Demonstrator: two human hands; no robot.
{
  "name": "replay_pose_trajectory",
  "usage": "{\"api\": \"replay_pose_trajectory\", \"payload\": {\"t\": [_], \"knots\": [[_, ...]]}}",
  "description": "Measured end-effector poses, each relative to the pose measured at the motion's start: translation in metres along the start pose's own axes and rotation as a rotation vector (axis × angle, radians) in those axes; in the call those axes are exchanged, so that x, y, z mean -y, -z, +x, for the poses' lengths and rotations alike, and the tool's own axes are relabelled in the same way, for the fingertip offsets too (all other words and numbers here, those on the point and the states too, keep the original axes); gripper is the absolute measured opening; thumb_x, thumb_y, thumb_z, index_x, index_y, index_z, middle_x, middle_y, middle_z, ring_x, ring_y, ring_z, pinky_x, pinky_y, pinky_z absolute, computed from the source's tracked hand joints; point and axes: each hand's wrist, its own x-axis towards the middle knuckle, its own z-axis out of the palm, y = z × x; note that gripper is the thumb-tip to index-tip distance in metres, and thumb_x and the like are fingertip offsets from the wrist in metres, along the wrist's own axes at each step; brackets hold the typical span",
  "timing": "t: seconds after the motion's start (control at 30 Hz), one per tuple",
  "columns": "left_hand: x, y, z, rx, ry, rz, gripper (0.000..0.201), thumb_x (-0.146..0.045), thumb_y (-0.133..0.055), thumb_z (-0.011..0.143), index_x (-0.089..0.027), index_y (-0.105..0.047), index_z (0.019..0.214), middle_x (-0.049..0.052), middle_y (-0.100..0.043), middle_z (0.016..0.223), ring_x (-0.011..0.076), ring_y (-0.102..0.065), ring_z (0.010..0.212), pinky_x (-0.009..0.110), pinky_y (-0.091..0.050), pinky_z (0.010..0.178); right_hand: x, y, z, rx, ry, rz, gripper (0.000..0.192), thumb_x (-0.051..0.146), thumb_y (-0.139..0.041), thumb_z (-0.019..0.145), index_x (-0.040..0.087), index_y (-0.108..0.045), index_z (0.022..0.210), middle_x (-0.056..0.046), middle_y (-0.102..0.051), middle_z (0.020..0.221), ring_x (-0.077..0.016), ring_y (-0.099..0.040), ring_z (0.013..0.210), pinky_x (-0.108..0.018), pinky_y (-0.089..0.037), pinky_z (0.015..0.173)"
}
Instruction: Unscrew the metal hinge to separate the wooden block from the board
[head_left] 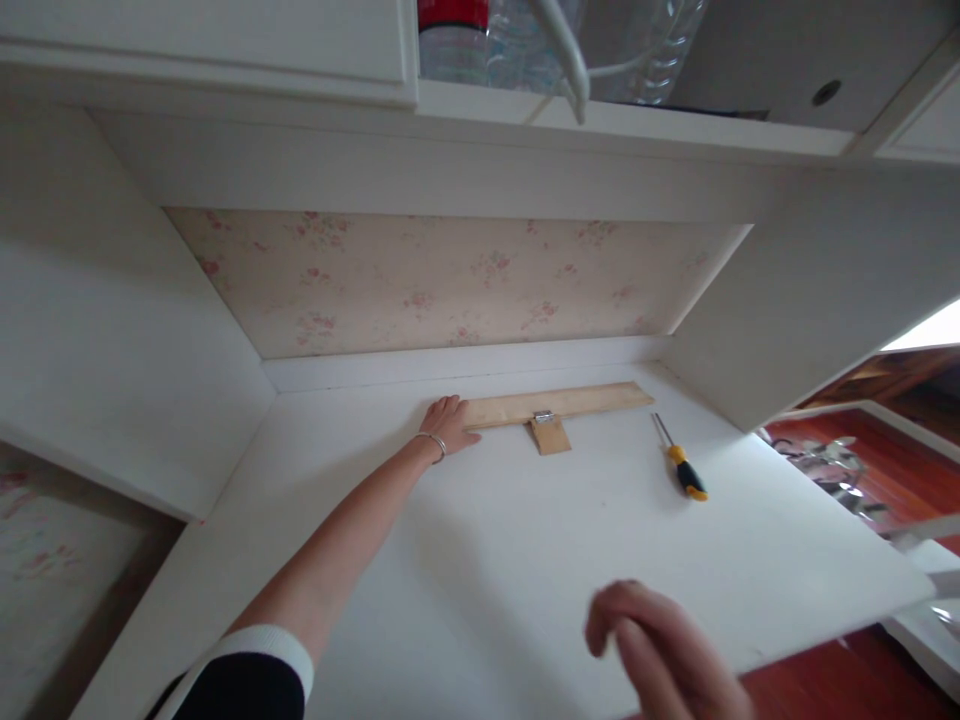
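At the left end of a long, light wooden board (510, 408), my left hand (448, 424) grips with its fingers over the far side and its thumb at the near edge. The board lies flat along the back of a white surface. A small metal hinge (543, 415) sits on its near edge, with a short brown wooden piece (551, 437) extending towards me from it. Low in the view, my right hand (664, 655) hovers apart from the board. Its thumb and forefinger are curled together, slightly blurred; anything between them is hidden.
A black and yellow screwdriver (687, 474) lies right of the board on the white tabletop (510, 560). White side panels stand left and right. Overhead, a shelf (480, 100) holds plastic bottles, and a white cable (566, 60) hangs down in front.
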Motion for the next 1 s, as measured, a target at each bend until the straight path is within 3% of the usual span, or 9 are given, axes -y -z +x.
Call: {"api": "replay_pose_trajectory", "payload": {"t": [0.1,0.17,0.23,0.33,0.47,0.73,1.0], "knots": [[-0.008,-0.005,0.008,-0.004,0.006,0.005,0.079,-0.063,-0.063,0.062,-0.021,-0.042,0.125,0.011,-0.042,0.132,0.0305,-0.037,0.121,0.044,-0.028,0.102,-0.028,-0.036,0.013,0.143,-0.084,0.064,0.034,0.047,-0.045,0.089,0.021,-0.066,0.092,-0.003,-0.065,0.068,-0.0146,-0.061,0.061,-0.022,-0.049,0.056],[-0.013,-0.007,0.014,0.003,0.007,0.008,0.081,-0.064,-0.063,0.061,-0.021,-0.041,0.127,0.011,-0.041,0.134,0.0310,-0.035,0.123,0.046,-0.027,0.103,-0.050,-0.059,0.011,0.162,-0.154,0.050,0.040,0.049,-0.040,0.089,0.019,-0.067,0.087,-0.003,-0.065,0.065,-0.0154,-0.061,0.058,-0.022,-0.049,0.055],[-0.019,-0.008,0.020,0.024,-0.006,0.010,0.082,-0.064,-0.062,0.061,-0.021,-0.040,0.128,0.012,-0.039,0.136,0.0312,-0.032,0.125,0.047,-0.024,0.105,-0.066,-0.075,0.005,0.123,-0.128,-0.042,0.039,0.048,-0.040,0.089,0.021,-0.067,0.088,-0.006,-0.070,0.079,-0.0175,-0.065,0.070,-0.024,-0.049,0.064],[-0.024,-0.010,0.028,0.054,-0.023,0.010,0.081,-0.065,-0.060,0.063,-0.022,-0.040,0.128,0.012,-0.038,0.137,0.0311,-0.031,0.127,0.049,-0.020,0.107,-0.075,-0.088,-0.002,0.101,-0.059,-0.161,0.038,0.048,-0.037,0.090,0.026,-0.068,0.089,-0.004,-0.071,0.083,-0.0182,-0.066,0.072,-0.024,-0.048,0.063],[-0.025,-0.011,0.031,0.076,-0.014,0.005,0.079,-0.069,-0.057,0.064,-0.022,-0.041,0.126,0.012,-0.043,0.132,0.0312,-0.035,0.125,0.050,-0.022,0.106,-0.073,-0.094,-0.002,0.018,-0.026,-0.239,0.041,0.049,-0.033,0.091,0.028,-0.068,0.086,-0.002,-0.071,0.079,-0.0179,-0.066,0.067,-0.024,-0.047,0.058],[-0.024,-0.008,0.030,0.079,0.002,0.026,0.071,-0.073,-0.050,0.067,-0.022,-0.049,0.117,0.011,-0.054,0.114,0.0291,-0.048,0.108,0.044,-0.035,0.093,-0.072,-0.093,0.000,0.050,-0.027,-0.244,0.041,0.048,-0.032,0.092,0.027,-0.067,0.087,-0.003,-0.071,0.081,-0.0171,-0.066,0.070,-0.023,-0.046,0.061],[-0.005,0.015,0.007,0.054,-0.037,-0.007,0.062,-0.067,-0.056,0.068,-0.028,-0.053,0.117,0.007,-0.057,0.106,0.0272,-0.052,0.103,0.040,-0.037,0.089,-0.064,-0.089,0.002,0.047,-0.035,-0.240,0.045,0.049,-0.031,0.091,0.026,-0.068,0.085,-0.003,-0.071,0.080,-0.0182,-0.066,0.068,-0.025,-0.047,0.061]]}}
